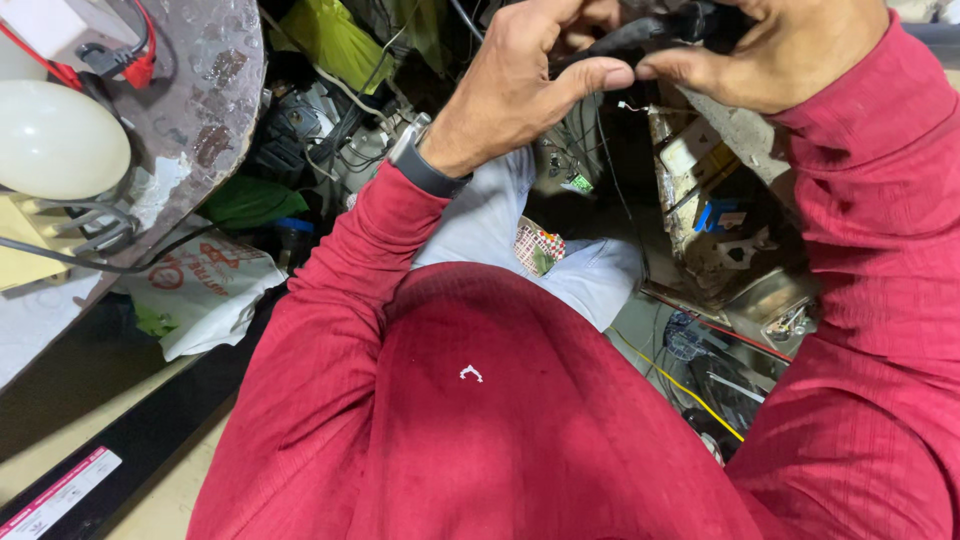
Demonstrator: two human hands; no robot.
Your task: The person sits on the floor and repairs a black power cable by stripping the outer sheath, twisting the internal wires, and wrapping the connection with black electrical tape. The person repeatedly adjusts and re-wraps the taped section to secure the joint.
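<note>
My left hand (520, 85) and my right hand (770, 55) meet at the top of the view, both closed on a black cable (640, 35) that runs between them. The thumbs touch tip to tip just under the cable. A dark watch (425, 165) sits on my left wrist. Both arms wear red sleeves, and my red shirt (500, 420) fills the lower middle. How the cable ends is hidden by my fingers.
A worn grey tabletop (200, 110) at the left carries a white round lamp globe (60, 140) and red and black wires (130, 55). A white plastic bag (210, 290) lies below it. A dirty metal chassis (730, 230) with loose wires stands at the right.
</note>
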